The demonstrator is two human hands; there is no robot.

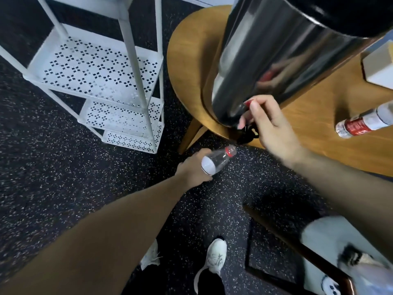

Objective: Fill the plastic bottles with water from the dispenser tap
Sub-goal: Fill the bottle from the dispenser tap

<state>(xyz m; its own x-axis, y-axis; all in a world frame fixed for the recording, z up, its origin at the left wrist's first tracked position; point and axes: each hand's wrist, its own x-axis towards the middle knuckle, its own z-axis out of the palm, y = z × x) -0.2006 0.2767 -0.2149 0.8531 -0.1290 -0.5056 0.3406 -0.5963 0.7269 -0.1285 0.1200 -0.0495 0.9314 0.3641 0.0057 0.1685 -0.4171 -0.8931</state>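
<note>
My left hand (192, 167) grips clear bottle (217, 159), tilted, mouth just below black tap (247, 133), not under spout. My right hand (270, 128) pinches red lever (249, 102). Risk: tap opens before mouth lines up, water hits floor (63, 199). Second bottle (361, 122) lies on table (319, 124).

A white perforated-metal shelf rack (100, 69) stands on dark speckled flooring (53, 167) beside a round wooden table (319, 124), with a pale cardboard box (380, 64) at its far edge.
</note>
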